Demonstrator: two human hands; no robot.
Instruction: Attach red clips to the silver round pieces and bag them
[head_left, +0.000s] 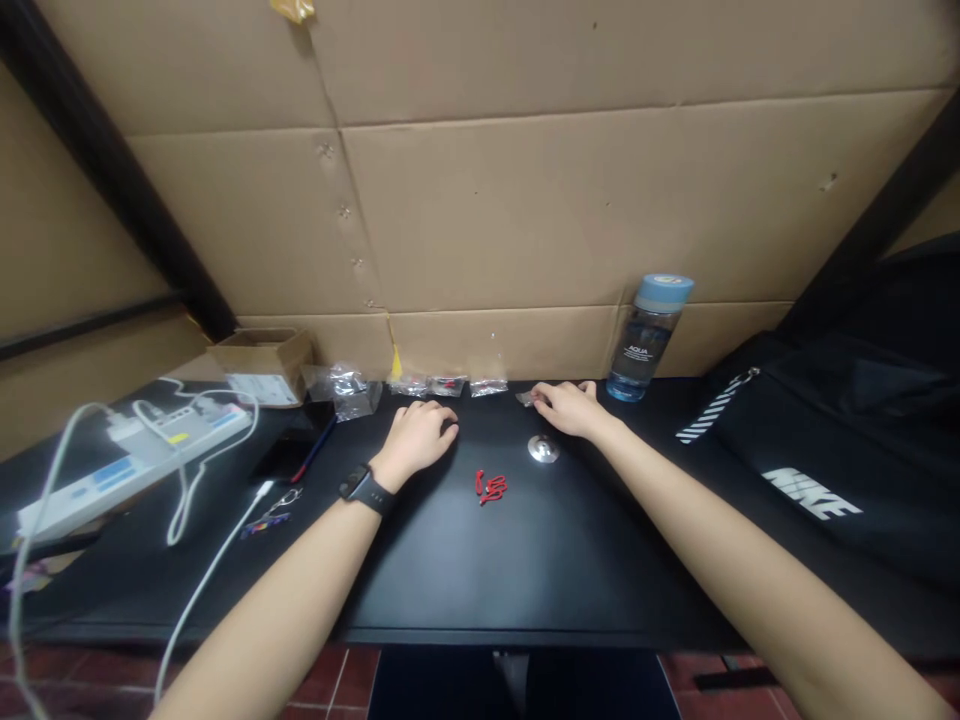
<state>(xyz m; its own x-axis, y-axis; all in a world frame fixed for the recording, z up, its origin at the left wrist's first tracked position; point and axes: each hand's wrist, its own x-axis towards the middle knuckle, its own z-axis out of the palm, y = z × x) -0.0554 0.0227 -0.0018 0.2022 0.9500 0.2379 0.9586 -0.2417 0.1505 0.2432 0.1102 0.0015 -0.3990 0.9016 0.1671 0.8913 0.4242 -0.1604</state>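
Note:
My left hand (418, 438), with a dark watch (365, 489) on the wrist, rests palm down on the black table. Its fingers are loosely bent and apart, with nothing seen in them. Farther right, my right hand (568, 408) has its fingertips on a small clear plastic bag (524, 398), mostly covered by the hand. Just below that hand lies a shiny round metal disc (543, 449). A red looped cord (493, 488) lies in the middle of the table. Several small clear packets (489, 386) line the back edge, between and beyond the hands.
A blue-capped water bottle (649, 340) stands at the back right, beside a black bag (840, 440). On the left are a small cardboard box (262, 362), a white power strip (135, 470) with cables, a phone (289, 450) and a keyring (274, 515). Cardboard (525, 220) walls the back.

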